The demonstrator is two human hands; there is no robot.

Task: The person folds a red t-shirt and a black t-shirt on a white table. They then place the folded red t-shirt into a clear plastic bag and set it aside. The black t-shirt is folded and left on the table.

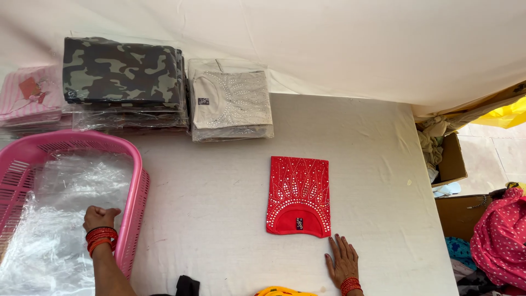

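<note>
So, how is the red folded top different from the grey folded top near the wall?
The red top lies bare and single on the table; the grey top is in clear wrap on a small stack. The red one sits by the right hand; the grey one is far from both hands. Both carry studded ray patterns.

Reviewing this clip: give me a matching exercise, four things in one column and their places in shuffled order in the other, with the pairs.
Things:
1. folded red top
2. camouflage stack
3. left hand
4. right hand

Places:
A. inside the pink basket, on clear plastic bags
B. flat on the table, just below the red top's corner
C. middle of the table, studded, neckline nearest the person
D. far edge, left of the grey studded stack

Pairs: 1-C, 2-D, 3-A, 4-B
</note>
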